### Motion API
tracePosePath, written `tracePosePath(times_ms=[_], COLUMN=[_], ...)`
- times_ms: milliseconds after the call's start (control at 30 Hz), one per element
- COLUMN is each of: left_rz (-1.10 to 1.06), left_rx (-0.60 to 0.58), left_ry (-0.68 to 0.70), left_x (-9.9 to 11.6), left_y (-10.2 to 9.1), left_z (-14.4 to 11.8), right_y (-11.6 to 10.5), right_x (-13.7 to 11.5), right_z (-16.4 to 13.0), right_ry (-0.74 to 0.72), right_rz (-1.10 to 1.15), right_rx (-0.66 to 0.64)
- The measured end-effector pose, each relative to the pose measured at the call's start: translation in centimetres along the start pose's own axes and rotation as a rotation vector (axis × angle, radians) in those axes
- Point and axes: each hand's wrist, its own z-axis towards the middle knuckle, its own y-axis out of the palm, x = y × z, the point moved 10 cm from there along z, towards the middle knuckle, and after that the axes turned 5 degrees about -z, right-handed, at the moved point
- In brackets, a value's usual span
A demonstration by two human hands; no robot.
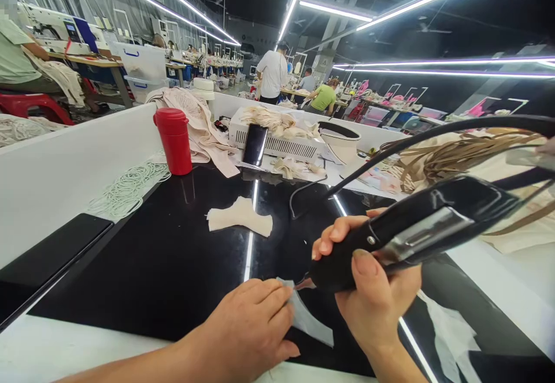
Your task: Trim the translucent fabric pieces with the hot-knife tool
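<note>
In my right hand (368, 290) is a black corded hand tool (411, 227), its thumb and fingers wrapped round the body. The tool's narrow metal tip (306, 283) points left and meets, or nearly meets, a thin pale strip of material (310, 319). My left hand (254, 325) is closed over the upper end of that strip, fingers bent and pressed together, low over a glossy black board (143, 279). Farther off on the board lies a cream fabric piece (239, 216) with a curved outline. Fingers hide part of the strip.
A red lidded cup (174, 141) stands at the board's back left, near pale green cord (132, 189). Behind are a phone (255, 145) and a white vented box (277, 140) bearing fabric scraps. Pale sheet scraps (451, 331) lie right. The tool's cable (416, 140) arches across.
</note>
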Motion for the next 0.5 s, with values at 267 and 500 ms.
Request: tracePosePath(times_ms=[267, 500], left_rz=[0.026, 0.031], left_rx=[0.016, -0.008], left_ry=[-0.002, -0.009], left_x=[-0.1, 0.0], left_y=[0.1, 0.2], left_z=[0.0, -0.1], right_y=[-0.5, -1.0], right_x=[1.2, 1.3], right_z=[-0.1, 0.0], right_ry=[-0.019, -0.019], right_rz=[-0.031, -0.042], right_rx=[0.056, 0.086])
